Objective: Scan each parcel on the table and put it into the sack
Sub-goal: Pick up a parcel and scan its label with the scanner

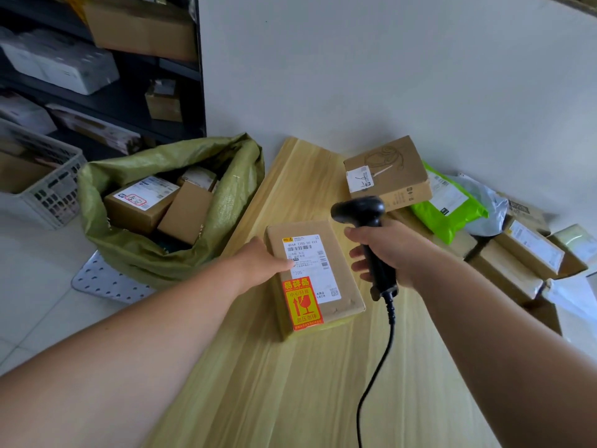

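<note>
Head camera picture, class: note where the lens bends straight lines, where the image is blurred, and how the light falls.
Head view: wide-angle distortion bows the table edges and the dark shelf post; the shelf goods and the parcels at far right look soft, while the label on the parcel between the left hand and the scanner stays sharp; light is even and diffuse, with weak shadows.

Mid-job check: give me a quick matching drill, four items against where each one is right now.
Items:
1. scanner
2. box with the orange fragile sticker
3. green mailer bag
4. box with a red-stamped label

Places:
A. inside the sack
B. in the right hand
C. on the table under the left hand
D. on the table's far right side, by the wall

Pairs: 1-B, 2-C, 3-D, 4-A
</note>
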